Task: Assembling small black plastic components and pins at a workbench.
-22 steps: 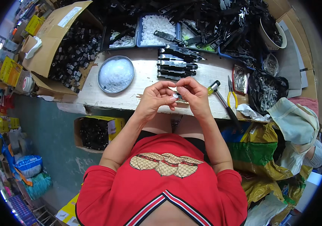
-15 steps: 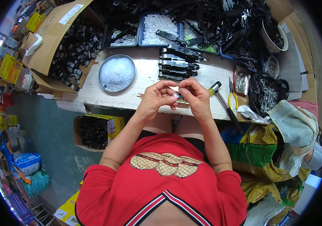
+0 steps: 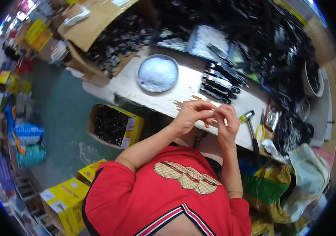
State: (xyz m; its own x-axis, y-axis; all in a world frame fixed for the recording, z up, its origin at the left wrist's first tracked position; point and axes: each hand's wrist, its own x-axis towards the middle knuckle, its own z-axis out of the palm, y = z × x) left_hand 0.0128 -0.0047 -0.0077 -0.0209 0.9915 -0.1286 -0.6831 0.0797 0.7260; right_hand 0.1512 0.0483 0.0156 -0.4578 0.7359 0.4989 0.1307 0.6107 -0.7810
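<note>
My left hand [image 3: 192,117] and my right hand [image 3: 227,122] meet over the front edge of the white worktable [image 3: 126,88]. Both are closed, thumbs against fingers, with their fingertips nearly touching. Whatever lies between them is too small and blurred to name. Just beyond the hands is a stack of long black parts with shiny metal strips [image 3: 220,83]. A round metal dish [image 3: 158,73] of pale, translucent small pieces stands to its left. Close to my right hand lies a hammer [image 3: 253,135] with a yellow-green end and a dark handle.
Yellow-handled pliers [image 3: 260,133] lie right of the hammer. Blue trays [image 3: 209,42] of small white pieces and heaped black parts [image 3: 266,27] fill the back. A cardboard box [image 3: 93,29] of black pieces stands left; a yellow carton [image 3: 135,131] sits below the table.
The whole view has turned and shifted, so the table appears tilted and moved rightward. My hands stay together at the table edge, fingertips closer now; a small white piece seen earlier no longer shows clearly.
</note>
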